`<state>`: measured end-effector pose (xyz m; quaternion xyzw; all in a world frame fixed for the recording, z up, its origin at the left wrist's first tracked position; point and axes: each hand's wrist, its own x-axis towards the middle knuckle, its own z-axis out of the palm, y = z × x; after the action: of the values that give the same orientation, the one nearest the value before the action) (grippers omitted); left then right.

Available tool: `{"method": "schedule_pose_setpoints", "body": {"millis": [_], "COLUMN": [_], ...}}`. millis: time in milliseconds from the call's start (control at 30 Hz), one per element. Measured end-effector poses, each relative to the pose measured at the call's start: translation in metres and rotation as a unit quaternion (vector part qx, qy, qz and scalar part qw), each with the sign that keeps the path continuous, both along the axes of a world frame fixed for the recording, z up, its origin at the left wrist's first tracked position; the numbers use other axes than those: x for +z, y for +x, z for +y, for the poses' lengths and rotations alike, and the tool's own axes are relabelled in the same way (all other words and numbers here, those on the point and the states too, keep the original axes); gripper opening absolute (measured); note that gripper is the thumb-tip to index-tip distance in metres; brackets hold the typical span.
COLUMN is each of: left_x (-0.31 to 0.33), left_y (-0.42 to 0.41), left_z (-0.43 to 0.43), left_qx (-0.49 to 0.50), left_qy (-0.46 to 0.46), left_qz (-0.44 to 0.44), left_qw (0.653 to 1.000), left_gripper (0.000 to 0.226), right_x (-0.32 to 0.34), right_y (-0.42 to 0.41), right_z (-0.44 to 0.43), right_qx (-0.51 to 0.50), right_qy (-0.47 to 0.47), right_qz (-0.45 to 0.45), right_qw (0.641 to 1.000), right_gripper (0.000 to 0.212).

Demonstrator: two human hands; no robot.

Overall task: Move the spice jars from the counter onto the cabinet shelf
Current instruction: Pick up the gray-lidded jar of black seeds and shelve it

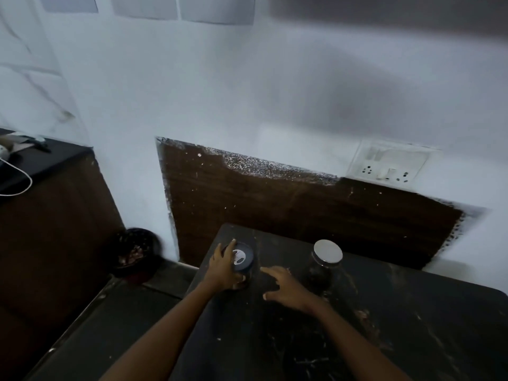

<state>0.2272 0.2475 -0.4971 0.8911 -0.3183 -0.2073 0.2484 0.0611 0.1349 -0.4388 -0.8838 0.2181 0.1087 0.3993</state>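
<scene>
Two spice jars stand on the dark counter [398,325]. A jar with a dark lid and a white label [243,259] is at the counter's far left corner, and my left hand [224,268] grips it from the left side. To its right stands a glass jar with a silver lid [327,259], untouched. My right hand [286,287] hovers between the two jars with fingers spread, holding nothing. No cabinet shelf shows in this view.
A dark wooden panel [302,210] backs the counter on the white wall, with a switch and socket plate [390,165] above right. A dark bin [136,253] sits on the floor to the left. A second dark surface with a white cable [19,185] is far left.
</scene>
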Motion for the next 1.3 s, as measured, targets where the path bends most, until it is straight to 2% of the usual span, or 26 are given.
{"method": "schedule_pose_setpoints", "body": {"millis": [100, 233, 300, 400, 500, 733, 900, 1067, 1167, 1300], "left_x": [-0.008, -0.009, -0.005, 0.010, 0.031, 0.073, 0.104, 0.125, 0.133, 0.141], "left_y": [0.002, 0.000, -0.003, -0.012, -0.031, -0.089, -0.140, -0.172, -0.187, -0.200], "left_z": [0.001, 0.006, 0.010, 0.013, 0.014, -0.003, -0.024, -0.043, -0.050, -0.056], "left_qx": [0.018, 0.009, 0.001, -0.015, -0.017, -0.029, -0.050, -0.031, -0.036, -0.024], "left_qy": [-0.058, -0.090, -0.125, -0.213, -0.261, -0.302, -0.301, -0.314, -0.309, -0.312], "left_qz": [0.042, 0.033, 0.056, 0.150, 0.227, 0.278, 0.301, 0.312, 0.324, 0.337], "left_qw": [0.997, 0.995, 0.991, 0.965, 0.938, 0.911, 0.904, 0.896, 0.893, 0.888], "left_gripper": [0.093, 0.071, 0.063, 0.046, 0.037, 0.017, 0.024, 0.035, 0.038, 0.046], "right_x": [-0.008, -0.008, -0.005, 0.003, 0.008, 0.032, 0.062, 0.080, 0.084, 0.081], "right_y": [0.004, 0.004, -0.001, -0.021, -0.057, -0.126, -0.156, -0.184, -0.197, -0.205], "right_z": [0.003, 0.005, 0.005, 0.005, 0.001, -0.013, -0.022, -0.033, -0.038, -0.044], "right_qx": [-0.009, -0.024, -0.038, -0.083, -0.116, -0.169, -0.171, -0.170, -0.171, -0.177], "right_qy": [0.014, 0.035, 0.036, 0.075, 0.105, 0.144, 0.190, 0.229, 0.276, 0.296], "right_qz": [0.004, -0.005, -0.017, -0.049, -0.075, -0.116, -0.177, -0.219, -0.228, -0.236], "right_qw": [1.000, 0.999, 0.998, 0.993, 0.985, 0.968, 0.950, 0.933, 0.918, 0.908], "right_gripper": [0.071, 0.069, 0.070, 0.073, 0.070, 0.066, 0.052, 0.051, 0.058, 0.079]}}
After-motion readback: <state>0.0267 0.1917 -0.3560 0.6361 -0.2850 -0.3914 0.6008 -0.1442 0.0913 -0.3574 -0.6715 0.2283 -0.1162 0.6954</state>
